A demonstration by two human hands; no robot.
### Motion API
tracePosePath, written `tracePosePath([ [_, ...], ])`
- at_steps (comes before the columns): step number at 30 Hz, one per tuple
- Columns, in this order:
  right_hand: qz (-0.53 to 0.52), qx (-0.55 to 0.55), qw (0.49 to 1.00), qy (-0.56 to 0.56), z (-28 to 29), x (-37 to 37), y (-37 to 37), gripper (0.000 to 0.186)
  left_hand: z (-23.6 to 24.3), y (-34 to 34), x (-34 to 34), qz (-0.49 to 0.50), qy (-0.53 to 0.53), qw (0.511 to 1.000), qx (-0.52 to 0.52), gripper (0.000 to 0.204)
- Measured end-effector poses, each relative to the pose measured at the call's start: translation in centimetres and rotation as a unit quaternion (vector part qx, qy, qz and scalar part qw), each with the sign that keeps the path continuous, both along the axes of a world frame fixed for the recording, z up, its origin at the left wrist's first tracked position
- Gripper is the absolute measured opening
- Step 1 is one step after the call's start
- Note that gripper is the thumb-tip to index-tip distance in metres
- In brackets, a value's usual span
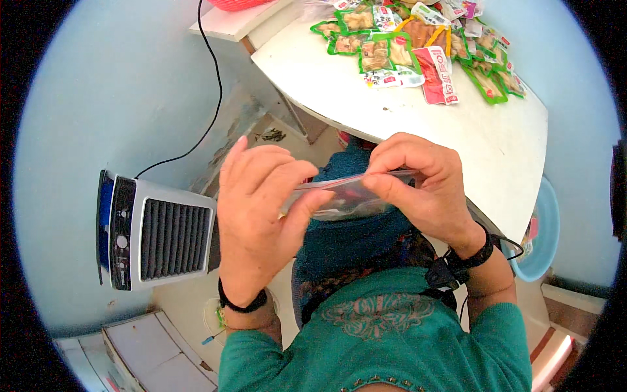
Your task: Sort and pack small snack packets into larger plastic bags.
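Note:
A clear plastic zip bag with a reddish strip along its top edge stretches between my hands, above my lap. My right hand pinches that edge between thumb and forefinger. At the bag's other end is my left hand, its thumb across the front of the bag and its forefinger just above the edge. The other left fingers are raised and loosely bent. Part of the bag's left end is hidden behind this hand. What the bag holds, if anything, is too unclear to make out.
Ahead stands a white table with a heap of food packets at its far side. A white-and-black air cooler is on the left, its black cord running upward. Right of the table sits a light-blue basin.

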State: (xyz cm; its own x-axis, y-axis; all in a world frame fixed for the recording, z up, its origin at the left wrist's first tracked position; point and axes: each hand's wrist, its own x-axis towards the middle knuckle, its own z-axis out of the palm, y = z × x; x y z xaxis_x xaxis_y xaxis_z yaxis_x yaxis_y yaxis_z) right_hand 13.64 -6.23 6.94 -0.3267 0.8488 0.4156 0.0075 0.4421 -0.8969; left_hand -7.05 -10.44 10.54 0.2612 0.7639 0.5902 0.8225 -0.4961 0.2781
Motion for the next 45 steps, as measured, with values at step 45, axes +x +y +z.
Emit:
tracePosePath([
  [45,-0.013,0.139,0.985,-0.099,1.3,-0.1,0.2,0.013,-0.3,0.7,1.5,-0.072,-0.030,0.997,-0.014,0.013],
])
